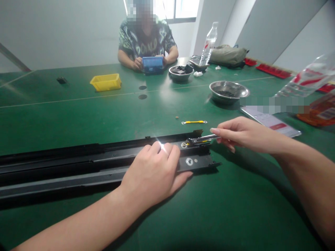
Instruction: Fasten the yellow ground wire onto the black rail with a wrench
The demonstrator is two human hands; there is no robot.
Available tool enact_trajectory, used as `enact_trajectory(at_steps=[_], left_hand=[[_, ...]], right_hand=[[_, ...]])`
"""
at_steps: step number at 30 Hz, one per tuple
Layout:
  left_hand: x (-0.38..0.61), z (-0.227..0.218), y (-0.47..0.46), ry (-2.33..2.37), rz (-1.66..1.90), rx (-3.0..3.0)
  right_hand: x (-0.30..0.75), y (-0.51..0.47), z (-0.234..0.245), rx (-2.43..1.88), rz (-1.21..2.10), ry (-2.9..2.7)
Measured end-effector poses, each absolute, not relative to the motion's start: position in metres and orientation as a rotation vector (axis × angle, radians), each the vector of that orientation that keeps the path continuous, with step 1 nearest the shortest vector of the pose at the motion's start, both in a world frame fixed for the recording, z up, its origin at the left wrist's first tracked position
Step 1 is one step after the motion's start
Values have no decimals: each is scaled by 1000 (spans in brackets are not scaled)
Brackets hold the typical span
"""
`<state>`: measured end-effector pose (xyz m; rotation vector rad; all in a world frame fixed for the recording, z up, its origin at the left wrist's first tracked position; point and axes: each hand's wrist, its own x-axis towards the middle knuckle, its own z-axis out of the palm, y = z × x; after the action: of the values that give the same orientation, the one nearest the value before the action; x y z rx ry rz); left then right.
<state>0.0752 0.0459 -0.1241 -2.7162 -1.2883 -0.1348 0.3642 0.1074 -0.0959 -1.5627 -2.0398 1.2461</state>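
Observation:
A long black metal channel (104, 174) lies across the table from the left. Wrapped over it near its right end is my left hand (154, 167), thumb along the near edge. My right hand (239, 134) pinches the handle of a small silver wrench (202, 139). The wrench's head sits at a nut (184, 144) on the channel's far strip, with a bit of yellow wire showing beneath the tool. A second bare round spot (189, 161) with a stud shows on the near strip. Beyond the channel lie a yellow wire (194, 122) with ring terminals and a small brass-coloured nut (177, 117).
A steel bowl (229, 92) of small dark parts stands behind my right hand, beside a flat card (272, 120) and a water bottle (309, 76). Farther off are a yellow bin (106, 82), another bowl (180, 73) and a seated person (148, 42) holding a blue bin (153, 65).

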Motion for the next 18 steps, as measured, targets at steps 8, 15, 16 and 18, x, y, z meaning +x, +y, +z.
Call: enact_trajectory(at_steps=[8, 15, 16, 18], left_hand=[[75, -123, 45, -1288, -151, -2715], [74, -123, 44, -1293, -158, -2717], [74, -123, 44, -1294, -160, -2715], [74, -123, 45, -1291, -160, -2713]], right_hand=[[366, 107, -94, -1599, 1284, -2039], [367, 107, -93, -1582, 1208, -2045], [367, 107, -94, -1577, 1189, -2046], [364, 107, -96, -1570, 1115, -2036]])
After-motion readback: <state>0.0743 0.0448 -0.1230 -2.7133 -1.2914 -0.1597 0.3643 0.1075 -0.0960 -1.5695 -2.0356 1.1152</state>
